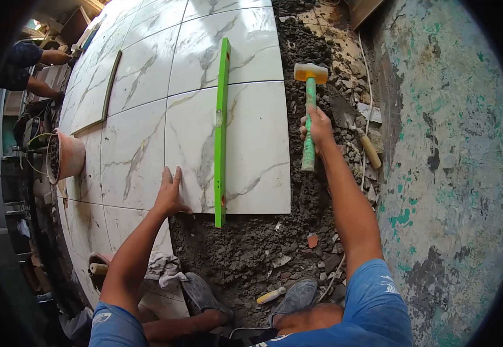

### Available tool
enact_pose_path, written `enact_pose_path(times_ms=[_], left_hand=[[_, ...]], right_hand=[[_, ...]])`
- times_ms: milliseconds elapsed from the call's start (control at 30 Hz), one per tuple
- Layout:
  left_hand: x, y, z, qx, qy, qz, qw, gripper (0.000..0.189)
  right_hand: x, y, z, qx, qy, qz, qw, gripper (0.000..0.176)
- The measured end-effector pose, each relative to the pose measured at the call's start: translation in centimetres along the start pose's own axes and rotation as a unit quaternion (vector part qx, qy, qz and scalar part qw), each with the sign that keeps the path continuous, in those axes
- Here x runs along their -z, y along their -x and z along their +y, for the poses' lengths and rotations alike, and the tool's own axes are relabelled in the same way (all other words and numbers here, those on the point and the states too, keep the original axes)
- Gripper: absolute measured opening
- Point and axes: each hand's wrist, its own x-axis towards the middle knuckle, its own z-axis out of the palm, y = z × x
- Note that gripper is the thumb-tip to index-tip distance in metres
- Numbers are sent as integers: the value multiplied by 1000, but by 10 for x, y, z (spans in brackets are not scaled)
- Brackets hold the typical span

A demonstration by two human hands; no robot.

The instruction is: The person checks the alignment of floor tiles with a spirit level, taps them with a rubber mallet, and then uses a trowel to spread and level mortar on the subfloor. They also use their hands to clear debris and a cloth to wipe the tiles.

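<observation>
The work in hand looks like bedding the newest tile (246, 144), the large white marbled one at the centre of the frame. It lies on dark mortar (246, 254) at the edge of the finished floor (141, 75), with bare mortar along its near and right-hand edges. A green level (221, 133) lies on the tile from top to bottom, its lower end reaching past the near edge over the mortar. The left hand (169, 194) rests flat on the tile's lower left corner, fingers spread and pointing up the frame, holding nothing. The right hand (316, 130) is closed around the green handle of a mallet (310, 92), roughly mid-handle, with the arm stretched nearly straight from the lower right. The yellowish head sits above the hand, over the mortar just beside the tile's right edge; whether it touches the ground is hard to tell from this angle. As I judge it, the next move calls for bringing the mallet head across onto the tile and tapping lightly, the left hand steadying the corner and the level read for a high side. A hard blow near the edge could crack the tile or sink it below its neighbours. A trowel (369, 151) lies in the rubble just right of the mallet.
</observation>
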Motion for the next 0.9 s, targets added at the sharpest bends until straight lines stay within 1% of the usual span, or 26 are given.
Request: enact_pose_path(times_ms=[33, 67, 133, 167, 200, 267, 300, 333, 367, 400, 467, 533, 567, 633, 667, 733, 767, 833, 867, 900], left_hand=[[4, 5, 6, 7, 19, 8, 1000, 150], [3, 6, 5, 3, 25, 11, 1000, 147], [0, 11, 4, -2, 51, 26, 998, 144], [-1, 11, 4, 1, 52, 30, 998, 143], [-2, 11, 5, 17, 63, 36, 997, 143], [0, 12, 6, 18, 48, 17, 999, 142], [-1, 14, 5, 34, 60, 22, 997, 142], [-3, 14, 5, 29, 60, 24, 997, 140], [-5, 15, 5, 22, 61, 27, 998, 137], [-7, 16, 5, 33, 74, 34, 996, 137], [-8, 18, 5, 27, 70, 31, 997, 134], [-4, 22, 7, 42, 96, 35, 994, 130], [-5, 22, 7, 45, 100, 38, 993, 128], [-12, 26, 6, 50, 118, 47, 991, 127], [-17, 28, 4, 58, 138, 63, 987, 126], [-22, 30, 5, 57, 160, 85, 982, 125], [-24, 32, 6, 61, 160, 88, 981, 125], [-29, 32, 4, 61, 160, 96, 981, 125], [-32, 31, 3, 62, 155, 94, 982, 125], [-33, 29, 4, 63, 150, 91, 983, 125]], right_hand=[[6, -2, 1, 10, -11, -6, 1000, 29], [3, 3, -2, 10, -11, 11, 1000, 30], [5, -10, 8, 7, 27, -3, 1000, 32], [1, -13, 11, -12, 43, -6, 999, 32], [-2, -16, 13, -35, 68, -29, 997, 32], [-4, -22, 15, -23, 55, -27, 998, 34], [-3, -20, 16, -10, 52, -19, 998, 34], [-2, -14, 14, 6, 50, -11, 999, 33], [1, -4, 11, 19, 51, -19, 998, 34], [6, 8, 8, 33, 51, -26, 998, 34], [18, 30, 2, 40, 94, -24, 994, 36], [32, 45, -1, 47, 192, 13, 980, 40], [31, 56, -5, 51, 204, 5, 978, 40], [22, 78, -14, 77, 283, -2, 956, 36], [10, 85, -19, 83, 291, -5, 953, 36], [-15, 105, -28, 125, 342, -78, 928, 37], [-38, 119, -32, 158, 363, -91, 914, 43], [-74, 134, -35, 161, 426, -127, 881, 49], [-99, 144, -41, 166, 476, -155, 850, 50], [-112, 137, -33, 249, 530, -188, 788, 50]])
